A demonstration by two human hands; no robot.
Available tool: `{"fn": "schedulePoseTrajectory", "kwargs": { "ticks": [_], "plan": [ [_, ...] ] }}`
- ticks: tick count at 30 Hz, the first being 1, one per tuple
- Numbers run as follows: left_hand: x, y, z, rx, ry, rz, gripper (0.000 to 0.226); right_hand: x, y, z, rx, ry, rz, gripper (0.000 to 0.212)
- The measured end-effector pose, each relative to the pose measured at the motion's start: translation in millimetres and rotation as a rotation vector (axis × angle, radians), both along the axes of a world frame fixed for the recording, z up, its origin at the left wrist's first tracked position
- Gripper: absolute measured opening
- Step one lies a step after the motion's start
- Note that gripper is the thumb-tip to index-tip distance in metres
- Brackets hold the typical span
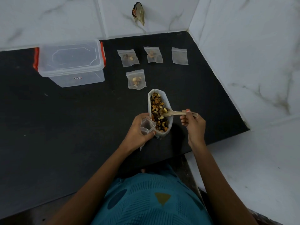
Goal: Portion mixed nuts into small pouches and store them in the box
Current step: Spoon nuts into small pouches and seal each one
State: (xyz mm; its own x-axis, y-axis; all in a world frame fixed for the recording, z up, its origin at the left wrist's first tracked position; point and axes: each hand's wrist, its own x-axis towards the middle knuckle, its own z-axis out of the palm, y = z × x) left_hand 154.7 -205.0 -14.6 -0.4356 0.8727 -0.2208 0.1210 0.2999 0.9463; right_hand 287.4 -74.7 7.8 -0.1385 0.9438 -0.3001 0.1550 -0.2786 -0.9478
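Note:
An open bag of mixed nuts (158, 109) stands on the black counter. My right hand (193, 124) grips a pale spoon (177, 113) whose bowl, holding a few nuts, sits inside the bag. My left hand (139, 129) holds a small clear pouch (146, 125) with its mouth open, right beside the bag's near end. Three pouches with nuts lie behind: one at left (128, 57), one at middle (153, 54), one nearer (136, 79). An empty-looking pouch (179, 55) lies at the right. A clear box (71, 62) with its lid on stands at the back left.
The black counter (65, 127) ends at a white marble wall on the right and behind. Its front edge runs diagonally near my body. A dark object (138, 13) hangs on the back wall. The box has red clips at its sides.

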Motion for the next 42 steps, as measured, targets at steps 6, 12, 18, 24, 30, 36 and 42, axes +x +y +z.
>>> {"fn": "schedulePoseTrajectory", "kwargs": {
  "ticks": [6, 12, 18, 24, 30, 36, 42],
  "plan": [
    [-2, 3, 5, -0.03, 0.014, 0.067, 0.052, 4, 0, 7, -0.041, 0.039, -0.01, 0.021],
    [-1, 11, 11, 0.001, 0.074, 0.119, 0.059, 9, -5, 39, -0.116, 0.158, 0.008, 0.019],
    [0, 19, 16, 0.028, 0.148, 0.129, 0.063, 5, -21, 71, -0.042, 0.194, 0.147, 0.019],
    [3, 22, 20, 0.135, 0.211, 0.129, 0.058, -6, -43, 71, 0.457, -0.063, 0.361, 0.013],
    [7, 20, 26, 0.21, 0.211, 0.134, 0.054, -10, -50, 64, 0.88, -0.248, 0.667, 0.027],
    [5, 17, 27, 0.247, 0.183, 0.146, 0.052, -2, -46, 71, 0.994, -0.189, 0.635, 0.022],
    [6, 15, 30, 0.285, 0.148, 0.128, 0.051, 0, -42, 76, 0.923, -0.13, 0.605, 0.023]
  ]
}}
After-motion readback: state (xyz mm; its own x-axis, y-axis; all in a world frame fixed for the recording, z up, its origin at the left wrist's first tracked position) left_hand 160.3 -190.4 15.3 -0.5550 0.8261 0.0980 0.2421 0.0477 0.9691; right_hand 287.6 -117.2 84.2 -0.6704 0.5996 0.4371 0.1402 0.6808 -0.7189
